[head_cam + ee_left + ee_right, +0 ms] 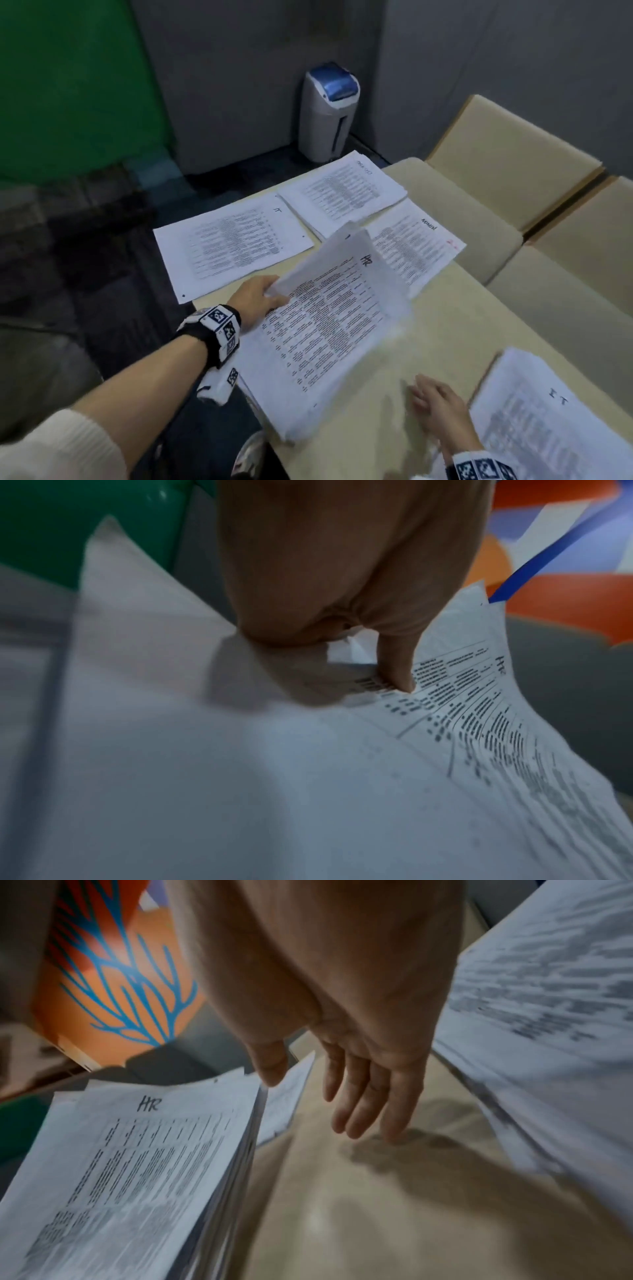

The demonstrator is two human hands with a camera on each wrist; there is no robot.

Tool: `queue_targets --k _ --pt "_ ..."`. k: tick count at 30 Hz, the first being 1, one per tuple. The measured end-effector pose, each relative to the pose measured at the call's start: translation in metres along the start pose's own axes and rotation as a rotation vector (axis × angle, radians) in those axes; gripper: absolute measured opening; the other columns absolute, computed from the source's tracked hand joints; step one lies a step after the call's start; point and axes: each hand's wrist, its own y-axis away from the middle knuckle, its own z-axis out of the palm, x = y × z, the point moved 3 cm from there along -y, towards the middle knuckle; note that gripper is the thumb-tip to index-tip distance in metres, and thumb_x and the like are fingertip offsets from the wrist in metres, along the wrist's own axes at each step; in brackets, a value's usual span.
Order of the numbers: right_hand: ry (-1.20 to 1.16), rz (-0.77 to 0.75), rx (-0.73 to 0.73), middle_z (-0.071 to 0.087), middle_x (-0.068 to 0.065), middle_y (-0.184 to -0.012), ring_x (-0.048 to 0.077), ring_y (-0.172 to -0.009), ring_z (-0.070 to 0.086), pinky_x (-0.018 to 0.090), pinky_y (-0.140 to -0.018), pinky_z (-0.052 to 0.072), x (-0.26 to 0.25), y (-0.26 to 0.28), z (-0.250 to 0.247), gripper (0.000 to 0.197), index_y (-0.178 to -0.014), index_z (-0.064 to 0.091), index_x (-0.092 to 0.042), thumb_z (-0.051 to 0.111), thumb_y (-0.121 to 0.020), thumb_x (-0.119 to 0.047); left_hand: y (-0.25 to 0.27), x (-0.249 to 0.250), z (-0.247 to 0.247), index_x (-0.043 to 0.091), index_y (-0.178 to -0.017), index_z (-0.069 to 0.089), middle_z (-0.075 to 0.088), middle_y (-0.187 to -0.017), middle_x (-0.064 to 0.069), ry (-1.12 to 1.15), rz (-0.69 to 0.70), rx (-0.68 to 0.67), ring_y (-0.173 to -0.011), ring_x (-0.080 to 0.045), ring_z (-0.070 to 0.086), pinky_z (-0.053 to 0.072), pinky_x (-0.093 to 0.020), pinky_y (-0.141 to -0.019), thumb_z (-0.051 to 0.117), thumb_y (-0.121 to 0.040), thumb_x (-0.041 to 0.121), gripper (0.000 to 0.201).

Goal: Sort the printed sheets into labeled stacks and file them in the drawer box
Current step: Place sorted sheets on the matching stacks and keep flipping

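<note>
Beige table (445,329), grey walls | left hand (260,298) pinches lifted sheets at HR stack (318,342), near-left edge | right hand (438,407) flat, empty, beside IT stack (548,428) at near-right corner | step: sorting; next likely laying sheets squarely.

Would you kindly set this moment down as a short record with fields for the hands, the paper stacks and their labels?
left hand: grips the far left edge of the HR stack, thumb on top
HR stack: thick, near table edge, lifted and bent at the gripped end
right hand: fingers straight, holds nothing, over the bare table
near IT stack: beside the right hand
far IT stack: flat, overhangs the table's left edge
other far stacks: two, labels unreadable
drawer box: not seen
</note>
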Motion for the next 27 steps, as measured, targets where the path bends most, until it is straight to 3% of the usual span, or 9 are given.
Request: queue_targets --k 3,6,10,12,13,15,18,23,27 --pt "0.207 0.019 0.024 0.072 0.014 -0.099 0.029 -0.095 0.067 0.040 -0.093 0.051 0.022 -0.009 0.014 0.024 -0.104 0.068 -0.005 0.072 -0.088 -0.022 -0.014 -0.032 -0.029 0.016 -0.111 0.064 0.070 -0.091 -0.005 -0.295 -0.060 0.049 -0.073 -0.023 0.068 0.051 -0.030 -0.060 0.070 -0.090 0.031 0.026" --pt "0.288 0.009 0.073 0.073 0.011 -0.097 0.029 -0.097 0.067 0.043 -0.097 0.051 0.024 -0.010 0.018 0.013 -0.094 0.072 -0.010 0.074 -0.085 -0.019 -0.029 -0.046 -0.039 0.015 -0.119 0.060 0.070 -0.095 -0.005 -0.424 -0.081 0.093 -0.067 -0.016 0.067 0.048 -0.024 -0.053 0.068 -0.091 0.035 0.036" --pt "0.323 0.062 0.079 0.073 0.009 -0.098 0.026 -0.097 0.067 0.044 -0.094 0.053 0.024 -0.013 0.015 0.014 -0.096 0.071 -0.013 0.073 -0.086 -0.023 -0.044 -0.040 -0.033 0.010 -0.125 0.051 0.064 -0.114 -0.010 -0.629 -0.035 0.120 -0.093 -0.025 0.064 0.053 -0.035 -0.077 0.065 -0.092 0.034 0.043" --pt "0.298 0.060 0.099 0.073 0.010 -0.097 0.025 -0.092 0.068 0.035 -0.079 0.053 0.018 -0.012 0.011 0.019 -0.101 0.070 -0.008 0.071 -0.088 -0.022 -0.050 -0.029 -0.026 0.008 -0.128 0.046 0.055 -0.125 -0.012 -0.702 0.020 0.183 -0.108 -0.028 0.056 0.048 -0.040 -0.089 0.065 -0.091 0.031 0.047" --pt "0.284 0.047 0.117 0.072 0.010 -0.095 0.025 -0.090 0.067 0.031 -0.072 0.050 0.012 -0.009 0.008 0.018 -0.101 0.069 -0.007 0.070 -0.090 -0.021 -0.052 -0.021 -0.022 0.007 -0.128 0.045 0.053 -0.127 -0.012 -0.723 0.059 0.223 -0.111 -0.029 0.053 0.046 -0.042 -0.092 0.065 -0.091 0.030 0.048" --pt "0.242 0.005 0.156 0.069 0.009 -0.097 0.024 -0.092 0.066 0.032 -0.076 0.050 -0.001 -0.003 0.000 0.012 -0.100 0.067 -0.010 0.067 -0.092 -0.019 -0.057 0.001 -0.007 0.007 -0.129 0.045 0.052 -0.127 -0.011 -0.727 0.146 0.253 -0.113 -0.030 0.051 0.044 -0.044 -0.093 0.062 -0.092 0.029 0.047" --pt "0.116 -0.068 0.203 0.068 0.011 -0.101 0.026 -0.096 0.066 0.041 -0.092 0.051 -0.012 0.014 -0.020 0.004 -0.096 0.066 -0.014 0.065 -0.093 -0.011 -0.061 0.041 0.034 0.007 -0.128 0.045 0.051 -0.128 -0.011 -0.666 0.278 0.147 -0.112 -0.031 0.053 0.043 -0.043 -0.092 0.060 -0.094 0.029 0.043" --pt "0.094 -0.143 0.485 0.070 0.007 -0.096 0.022 -0.088 0.062 0.032 -0.081 0.047 -0.002 0.042 -0.088 0.007 -0.094 0.070 -0.009 0.064 -0.093 -0.008 -0.036 0.103 0.142 0.008 -0.124 0.050 0.054 -0.123 -0.009 -0.525 0.419 -0.178 -0.105 -0.027 0.056 0.045 -0.037 -0.089 0.058 -0.096 0.028 0.035" --pt "0.122 -0.011 0.597 0.067 0.004 -0.091 0.021 -0.086 0.059 0.029 -0.078 0.042 0.026 0.059 -0.149 0.009 -0.096 0.070 -0.011 0.064 -0.093 -0.016 -0.001 0.129 0.239 0.010 -0.118 0.055 0.060 -0.120 -0.007 -0.502 0.448 -0.404 -0.104 -0.025 0.059 0.046 -0.033 -0.085 0.060 -0.096 0.030 0.031"
